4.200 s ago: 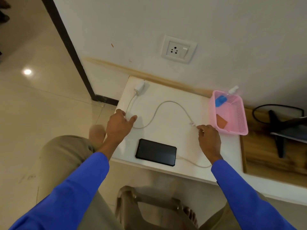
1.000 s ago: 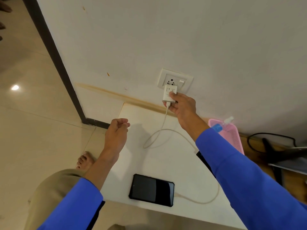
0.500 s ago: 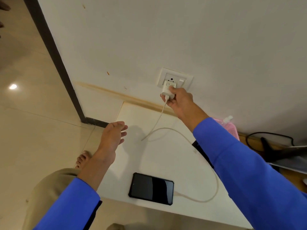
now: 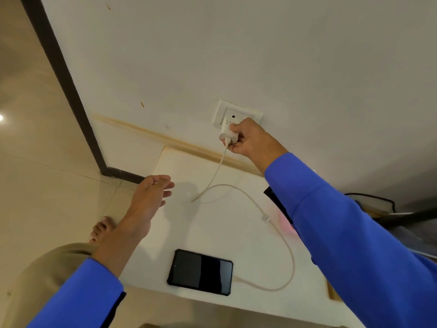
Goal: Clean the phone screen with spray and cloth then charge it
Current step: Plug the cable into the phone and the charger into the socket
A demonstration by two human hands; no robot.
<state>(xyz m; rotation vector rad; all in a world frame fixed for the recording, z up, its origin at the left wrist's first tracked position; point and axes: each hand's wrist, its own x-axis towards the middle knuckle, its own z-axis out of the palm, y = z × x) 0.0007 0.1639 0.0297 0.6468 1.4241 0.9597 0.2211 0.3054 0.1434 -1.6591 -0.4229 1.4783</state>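
Charger (image 4: pixel 229 134) now pushed up against the socket (image 4: pixel 237 114) — my right hand (image 4: pixel 250 140) pinches its rigid sides, limp cable (image 4: pixel 272 223) trailing below; left hand (image 4: pixel 151 195) relaxed, holding nothing.

Right hand (image 4: pixel 250 138) gripping charger (image 4: pixel 227 133) at wall socket (image 4: pixel 236 113), left hand (image 4: pixel 151 192) relaxed (empty), phone (image 4: pixel 200 272) cabled.
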